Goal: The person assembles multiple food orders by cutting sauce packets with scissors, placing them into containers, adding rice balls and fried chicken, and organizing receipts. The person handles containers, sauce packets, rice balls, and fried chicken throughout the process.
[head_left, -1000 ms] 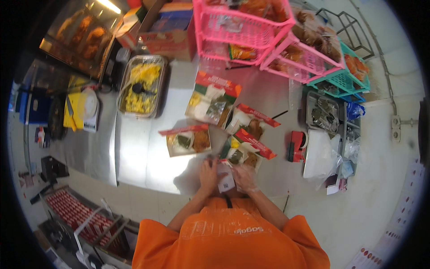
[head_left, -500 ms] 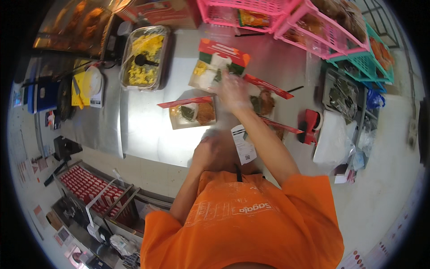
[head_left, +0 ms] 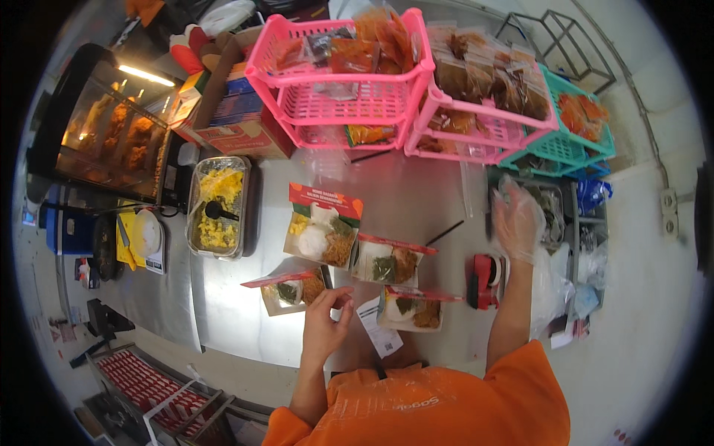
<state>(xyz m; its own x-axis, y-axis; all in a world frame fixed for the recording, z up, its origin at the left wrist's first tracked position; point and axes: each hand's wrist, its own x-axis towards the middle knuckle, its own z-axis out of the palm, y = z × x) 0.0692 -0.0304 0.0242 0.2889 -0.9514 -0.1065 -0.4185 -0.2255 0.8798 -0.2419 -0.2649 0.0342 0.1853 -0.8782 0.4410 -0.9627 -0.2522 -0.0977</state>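
Observation:
Several open cardboard meal boxes with rice and side dishes lie on the steel counter (head_left: 223, 327): one at the back (head_left: 321, 234), one in the middle (head_left: 387, 262), one at the front right (head_left: 413, 308) and one at the front left (head_left: 291, 288). My left hand (head_left: 326, 321) hovers bare, fingers loosely curled, beside the front left box, holding nothing. A white paper slip (head_left: 378, 327) lies just right of it. My right hand (head_left: 515, 219), in a clear plastic glove, is spread open above a metal tray (head_left: 554, 215) at the right.
A foil tray of yellow food with a black scoop (head_left: 217, 207) sits at the left, next to a heated display case (head_left: 104, 134). Pink baskets (head_left: 349, 82) and a teal basket (head_left: 573, 134) of packed food line the back. A red tape dispenser (head_left: 485, 281) stands by my right forearm.
My right hand has left the boxes and swung right to the metal tray. My left hand has come forward beside the front left box. The view has tilted up toward the baskets.

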